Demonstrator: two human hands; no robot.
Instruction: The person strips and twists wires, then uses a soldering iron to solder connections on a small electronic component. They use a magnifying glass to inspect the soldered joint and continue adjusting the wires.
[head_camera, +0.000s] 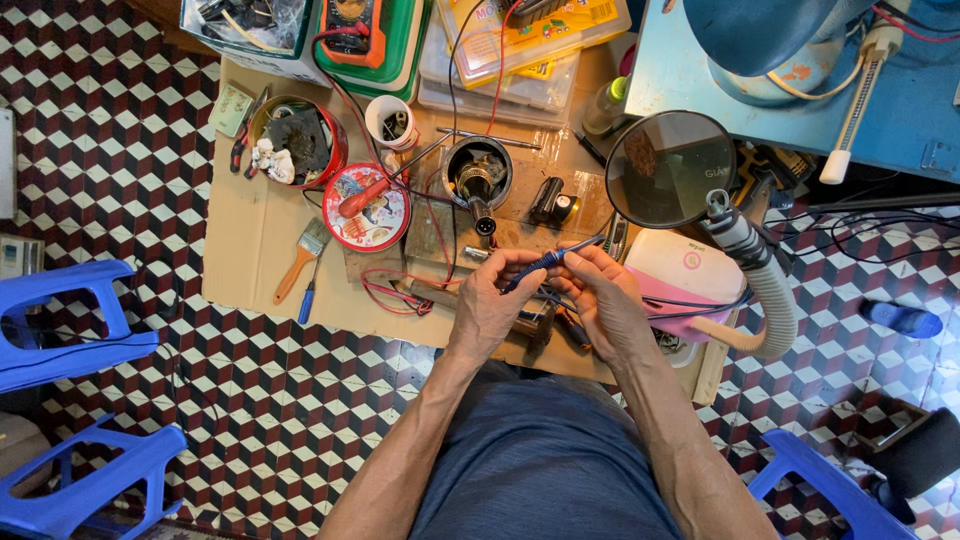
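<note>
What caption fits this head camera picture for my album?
Two hands, left and right, hold a blue tool above cluttered cardboard.

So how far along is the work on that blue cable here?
Done: tools are laid out on the cardboard sheet, a brush among them. In hand: left hand and right hand together pinch the blue cable at its end. Left: its far end runs hidden behind the right hand, so nothing shows it joined.

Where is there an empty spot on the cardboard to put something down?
Bare cardboard lies left of the paintbrush and below the red tin. It is crowded around the round tin lid, the metal cup and both hands, left and right.
</note>
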